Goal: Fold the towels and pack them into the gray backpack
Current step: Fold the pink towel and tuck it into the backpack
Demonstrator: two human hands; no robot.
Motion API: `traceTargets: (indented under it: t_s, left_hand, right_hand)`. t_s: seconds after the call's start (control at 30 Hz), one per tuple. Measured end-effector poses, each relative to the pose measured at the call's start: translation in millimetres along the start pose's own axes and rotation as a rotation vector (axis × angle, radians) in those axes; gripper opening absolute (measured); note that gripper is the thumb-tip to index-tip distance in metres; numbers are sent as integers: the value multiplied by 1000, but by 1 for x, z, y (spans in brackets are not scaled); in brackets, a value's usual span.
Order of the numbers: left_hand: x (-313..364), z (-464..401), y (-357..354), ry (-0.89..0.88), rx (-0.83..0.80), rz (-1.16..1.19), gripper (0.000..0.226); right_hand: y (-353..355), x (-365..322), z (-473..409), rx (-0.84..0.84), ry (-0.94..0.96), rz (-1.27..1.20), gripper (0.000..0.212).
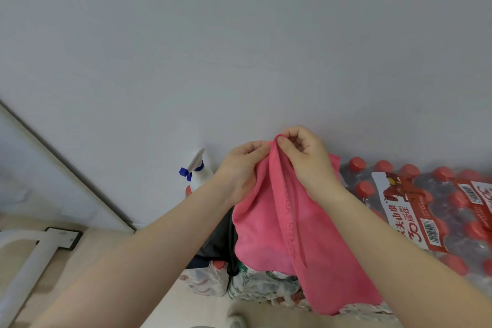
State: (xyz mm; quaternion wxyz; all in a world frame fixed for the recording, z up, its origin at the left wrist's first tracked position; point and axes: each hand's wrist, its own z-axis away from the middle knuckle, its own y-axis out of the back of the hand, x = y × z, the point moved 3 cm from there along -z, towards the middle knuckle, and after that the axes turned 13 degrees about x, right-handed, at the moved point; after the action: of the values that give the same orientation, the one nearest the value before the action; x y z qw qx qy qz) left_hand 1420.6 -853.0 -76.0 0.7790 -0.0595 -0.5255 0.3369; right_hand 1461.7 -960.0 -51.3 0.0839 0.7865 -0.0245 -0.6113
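A pink towel hangs in the air in front of me, doubled lengthwise, with faint lettering down its fold. My left hand and my right hand pinch its top edge close together, thumbs and fingers curled on the cloth. Behind the towel a dark gray backpack shows partly, with a black strap hanging down; most of it is hidden by the towel and my left forearm.
Shrink-wrapped packs of red-capped water bottles fill the right side and lie under the towel. A white spray bottle with a blue trigger stands by the wall. A white pipe frame lies on the beige floor at left.
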Motion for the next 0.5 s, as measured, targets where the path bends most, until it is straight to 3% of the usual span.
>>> traceTargets:
  t_s: [0.13, 0.5]
  left_hand:
    - [1, 3, -2, -71, 87, 8, 13]
    - [3, 15, -10, -54, 18, 69, 6]
  right_hand:
    - [2, -2, 5, -60, -38, -56, 23]
    - [9, -5, -3, 105, 96, 232, 23]
